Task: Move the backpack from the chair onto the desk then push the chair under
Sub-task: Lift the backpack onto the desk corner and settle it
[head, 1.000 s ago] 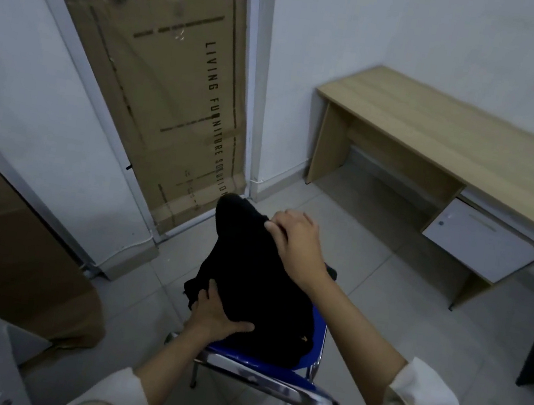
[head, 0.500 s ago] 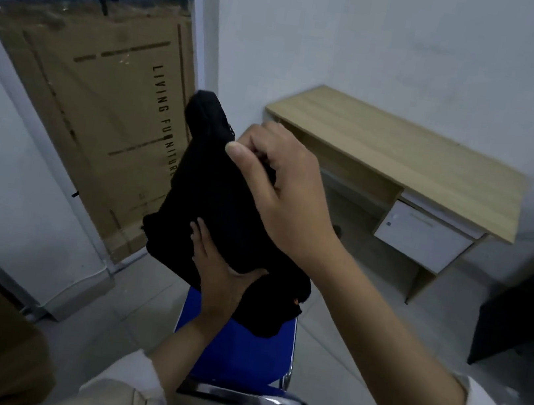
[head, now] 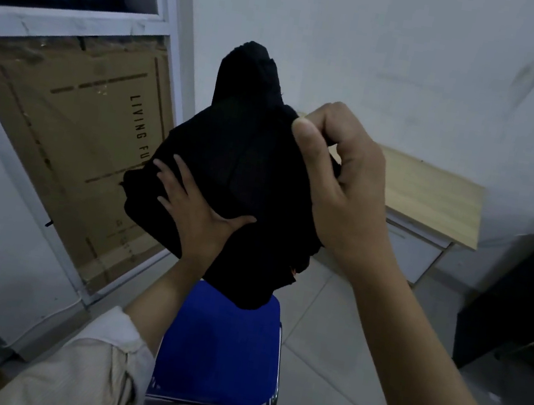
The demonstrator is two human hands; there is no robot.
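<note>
Moved since earlier: backpack [head: 248, 178] now hangs higher and nearer the camera than half a second ago, fully off the seat it lay on a second ago; both hands have risen with it.
Writing: tall cardboard carton [head: 69, 145] behind the glass panel at left carries black capitals printed sideways, reading "LIVING FU" before the backpack cuts the line off; smaller marks lower on the carton are too faint to read.
Backpack look: plain black soft fabric, slumped and bunched, narrow hump at the top, wider body below; a tiny orange-red fleck shows at its lower right edge; no logo can be made out in the dim light.
Backpack place: held in the air above the blue chair [head: 219, 351], clear of the seat, in front of the left end of the counter [head: 433, 196] and not touching it.
Left hand [head: 198, 213]: palm pressed flat against the lower left side of the backpack, fingers [head: 168, 172] spread wide and open, thumb stretched to the right along the fabric; it props rather than clasps.
Right hand [head: 344, 182]: curled closed on the upper right edge of the backpack, thumb on the near side pinching a fold against the bent fingers.
Chair: blue padded seat, chromed tube frame across the near edge, standing on pale floor tiles, well apart from the counter.
Counter: light wood top against the white wall, a white drawer front beneath it.
Sleeves: cream cloth pushed up on both forearms.
Right edge: dark furniture [head: 521, 302] stands just beside the counter.
</note>
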